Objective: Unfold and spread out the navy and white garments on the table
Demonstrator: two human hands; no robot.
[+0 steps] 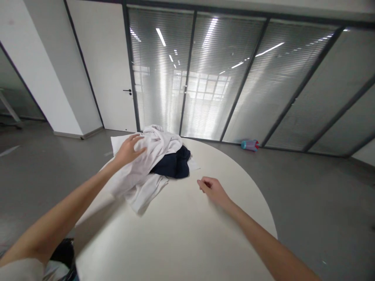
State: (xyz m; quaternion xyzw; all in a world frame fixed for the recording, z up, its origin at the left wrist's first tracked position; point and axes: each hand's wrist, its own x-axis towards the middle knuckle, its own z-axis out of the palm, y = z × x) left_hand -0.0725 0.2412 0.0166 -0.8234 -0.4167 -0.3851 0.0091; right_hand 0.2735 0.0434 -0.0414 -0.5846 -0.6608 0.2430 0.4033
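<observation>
Slanting away, white garment (143, 175) under left hand (129, 150)

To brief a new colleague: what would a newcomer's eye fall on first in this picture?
First comes the crumpled white cloth heaped over a dark navy garment on the round white table, with the left hand spread on it. The right hand sits loosely closed at the table's right. Farther off, a pink-and-blue bottle lies on the floor by the glass wall.
</observation>
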